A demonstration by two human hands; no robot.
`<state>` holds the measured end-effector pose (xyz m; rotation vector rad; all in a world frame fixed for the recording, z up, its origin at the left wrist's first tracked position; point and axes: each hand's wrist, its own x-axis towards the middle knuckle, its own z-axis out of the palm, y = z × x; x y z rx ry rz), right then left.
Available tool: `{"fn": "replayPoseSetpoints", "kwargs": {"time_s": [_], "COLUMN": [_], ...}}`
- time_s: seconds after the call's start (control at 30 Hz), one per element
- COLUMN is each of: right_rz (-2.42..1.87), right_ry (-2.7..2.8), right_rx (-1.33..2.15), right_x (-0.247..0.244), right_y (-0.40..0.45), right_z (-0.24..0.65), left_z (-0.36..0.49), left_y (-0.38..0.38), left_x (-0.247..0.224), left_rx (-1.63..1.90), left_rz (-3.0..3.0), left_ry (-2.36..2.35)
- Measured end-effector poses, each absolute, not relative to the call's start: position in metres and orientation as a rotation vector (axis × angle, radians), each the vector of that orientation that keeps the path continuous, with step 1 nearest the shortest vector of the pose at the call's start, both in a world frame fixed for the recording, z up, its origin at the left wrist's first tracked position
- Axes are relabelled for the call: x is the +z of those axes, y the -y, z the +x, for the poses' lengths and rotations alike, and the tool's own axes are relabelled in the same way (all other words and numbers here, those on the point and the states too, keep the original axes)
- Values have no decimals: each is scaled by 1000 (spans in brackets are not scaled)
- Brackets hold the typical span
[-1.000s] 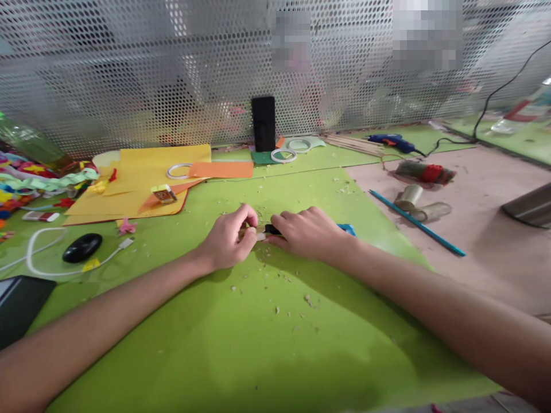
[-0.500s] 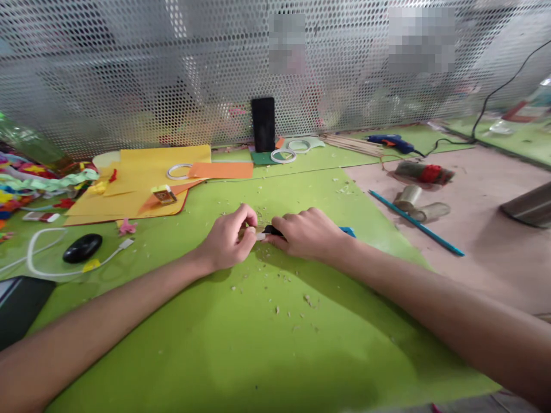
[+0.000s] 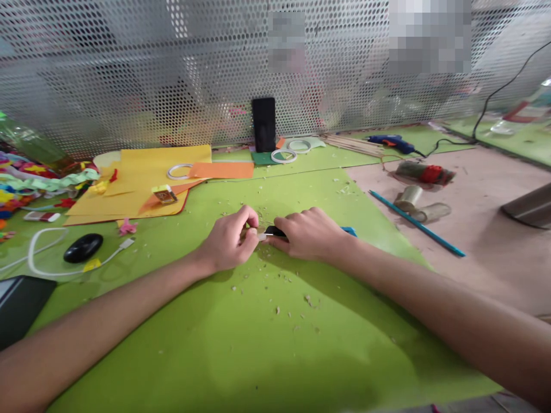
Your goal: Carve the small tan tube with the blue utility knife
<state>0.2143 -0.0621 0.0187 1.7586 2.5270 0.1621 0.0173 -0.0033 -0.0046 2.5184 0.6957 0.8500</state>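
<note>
My right hand [image 3: 310,232] is wrapped around a utility knife [image 3: 275,231]. Its black front and thin blade point left, and a blue end [image 3: 349,231] shows behind the hand. Facing it, my left hand [image 3: 232,238] pinches a small pale wooden piece [image 3: 260,236], mostly covered by the fingers. The blade lies against or very close to this piece; I cannot tell which. Shavings [image 3: 307,299] are scattered over the green table [image 3: 206,344] around both hands.
Left are yellow sheets [image 3: 167,155], a small box [image 3: 164,195], a black mouse [image 3: 83,248] and a white cable [image 3: 47,274]. A phone [image 3: 264,124] leans on the mesh panel [image 3: 215,74]. Right are a blue stick [image 3: 417,223], short tubes [image 3: 408,198] and a glue gun [image 3: 391,143].
My right hand and the knife have shifted very slightly right, and more of the blade shows. My left hand keeps its pinch, almost unmoved.
</note>
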Motion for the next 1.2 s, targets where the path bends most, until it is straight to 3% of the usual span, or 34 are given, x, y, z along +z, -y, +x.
{"fn": "replayPoseSetpoints", "kwargs": {"time_s": [1.2], "right_rz": [1755], "right_ry": [-2539], "right_rx": [120], "right_x": [20], "right_y": [63], "right_z": [213], "left_z": [16], "left_y": [5], "left_x": [-9], "left_rx": [908], "left_rz": [2734], "left_ry": [-664]}}
